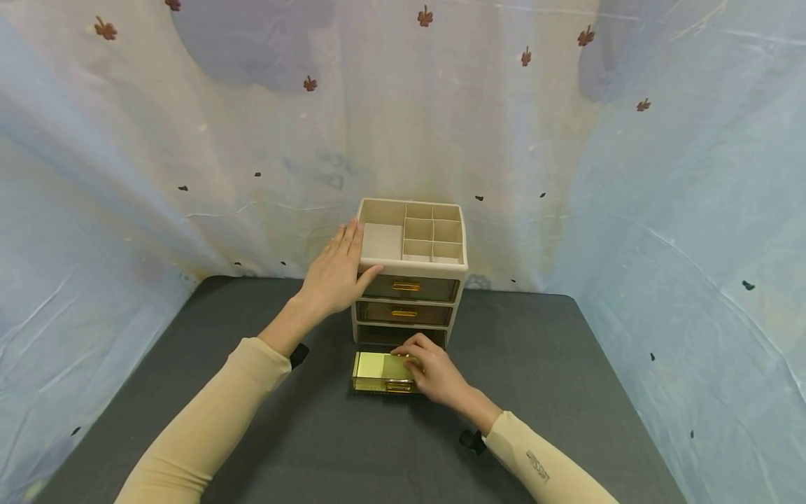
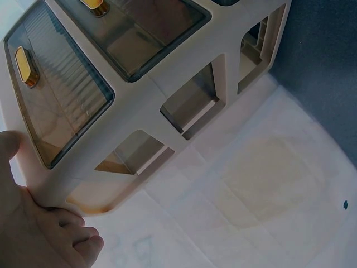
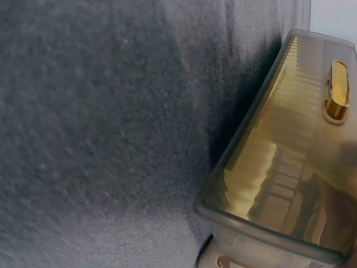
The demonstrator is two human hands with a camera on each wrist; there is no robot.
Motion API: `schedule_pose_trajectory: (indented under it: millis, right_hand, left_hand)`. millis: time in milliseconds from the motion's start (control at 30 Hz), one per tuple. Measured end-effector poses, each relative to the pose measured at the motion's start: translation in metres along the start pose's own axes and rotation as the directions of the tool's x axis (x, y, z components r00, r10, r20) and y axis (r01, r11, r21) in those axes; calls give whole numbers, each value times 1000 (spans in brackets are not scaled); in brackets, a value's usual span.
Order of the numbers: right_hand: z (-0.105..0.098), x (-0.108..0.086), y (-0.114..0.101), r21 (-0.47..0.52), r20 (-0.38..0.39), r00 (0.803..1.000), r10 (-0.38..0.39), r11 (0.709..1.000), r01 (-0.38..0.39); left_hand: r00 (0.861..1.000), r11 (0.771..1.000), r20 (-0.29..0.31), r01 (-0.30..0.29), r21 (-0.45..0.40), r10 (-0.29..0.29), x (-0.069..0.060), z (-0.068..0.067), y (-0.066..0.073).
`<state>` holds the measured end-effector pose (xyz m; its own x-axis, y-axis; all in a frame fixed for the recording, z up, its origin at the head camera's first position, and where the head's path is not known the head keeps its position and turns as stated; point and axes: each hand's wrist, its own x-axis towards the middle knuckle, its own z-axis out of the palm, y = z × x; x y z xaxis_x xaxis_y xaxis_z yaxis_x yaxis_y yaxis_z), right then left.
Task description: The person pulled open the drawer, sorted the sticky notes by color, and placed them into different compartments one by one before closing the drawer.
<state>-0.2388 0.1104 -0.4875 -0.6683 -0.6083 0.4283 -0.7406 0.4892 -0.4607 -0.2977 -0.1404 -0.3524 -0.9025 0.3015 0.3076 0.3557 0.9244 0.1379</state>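
Observation:
A cream desktop drawer cabinet point(image 1: 412, 266) stands at the back of the table, its divided tray on top. My left hand point(image 1: 336, 269) rests on its upper left edge, fingers straight and thumb at the front rim; the left wrist view shows the hand point(image 2: 47, 229) at the cabinet's corner. In front of the cabinet, the clear bottom drawer point(image 1: 368, 385) is out, with a yellow paper pad point(image 1: 376, 365) inside. My right hand point(image 1: 434, 371) bends over the drawer's right end, fingertips above the pad; its grip is unclear. The right wrist view shows the drawer's front point(image 3: 284, 128).
Two more smoky drawers with gold handles, the upper drawer point(image 1: 434, 288) and the middle drawer point(image 1: 378, 312), sit closed in the cabinet. Dark grey cloth covers the table point(image 1: 535, 371). A patterned curtain point(image 1: 403, 126) hangs behind and at both sides.

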Motion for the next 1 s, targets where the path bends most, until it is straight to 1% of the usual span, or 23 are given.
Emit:
schedule_pose_trajectory:
  millis: [167,400,533,633,833,1000]
  right_hand:
    - [-1,5,4,8,25,1000,5,1000,-5]
    - [1,11,8,-6,37,999,0,1000,0]
    - [2,14,11,-18,44,999,17,1000,-16]
    - [3,15,14,-21,56,997,45,999,-44]
    - [1,18,17,-38,115,988,105,994,-101]
    - [0,22,18,-82,176,976,129,990,-116]
  left_hand:
    - [1000,1000,-1,-1,0,1,0,0,0]
    - [1000,1000,3,1,-2,-1,0,-1,0]
    - [1000,1000,7,7,-13,-7,0,-1,0]
    - [1000,1000,7,8,-13,-8,0,0,0]
    - [1000,1000,8,6,-15,-6,0,0,1]
    - [1000,1000,4,3,-7,-3,0,0,1]
